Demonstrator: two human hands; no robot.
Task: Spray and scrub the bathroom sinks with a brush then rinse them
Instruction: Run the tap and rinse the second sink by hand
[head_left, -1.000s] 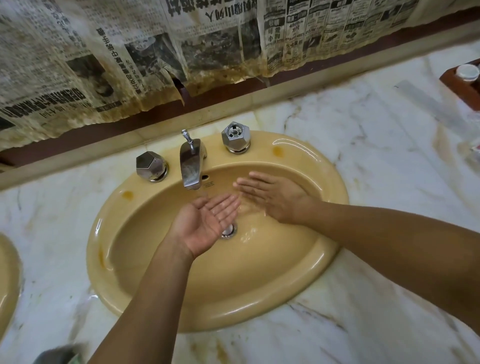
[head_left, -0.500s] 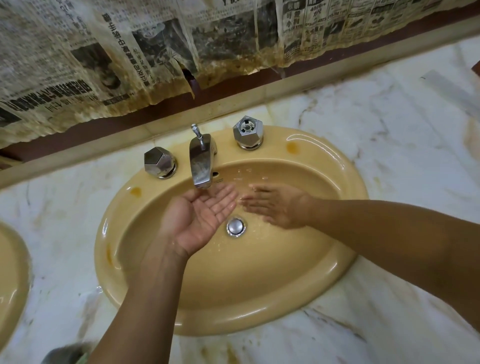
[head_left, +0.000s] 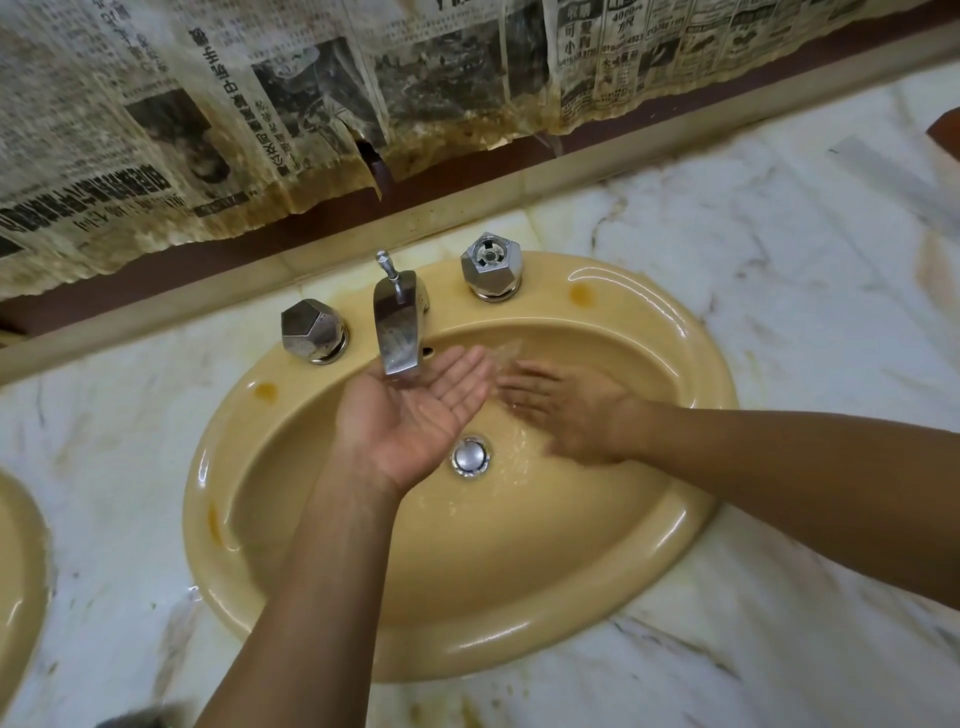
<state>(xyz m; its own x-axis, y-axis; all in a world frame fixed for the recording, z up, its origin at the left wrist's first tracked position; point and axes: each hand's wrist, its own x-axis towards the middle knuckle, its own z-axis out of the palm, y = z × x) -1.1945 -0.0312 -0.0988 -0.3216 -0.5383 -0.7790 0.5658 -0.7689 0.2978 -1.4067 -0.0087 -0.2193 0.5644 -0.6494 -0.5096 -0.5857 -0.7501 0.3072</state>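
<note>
The sink (head_left: 613, 613) is sitting fixed in the marble counter (head_left: 779, 249). Its glazed bowl is looking wet, hard and probably slick, so it is calling for flat rubbing rather than a grip. The left hand (head_left: 415, 415) is cupping open under the spout (head_left: 397, 338), holding nothing. The right hand (head_left: 566, 415) is lying flat-fingered against the basin wall.

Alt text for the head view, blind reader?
Left hand cupped palm-up under the chrome spout of a yellow sink; right hand palm-down, fingers straight, low inside it beside the drain. Marble counter, newspaper on the wall.
</note>
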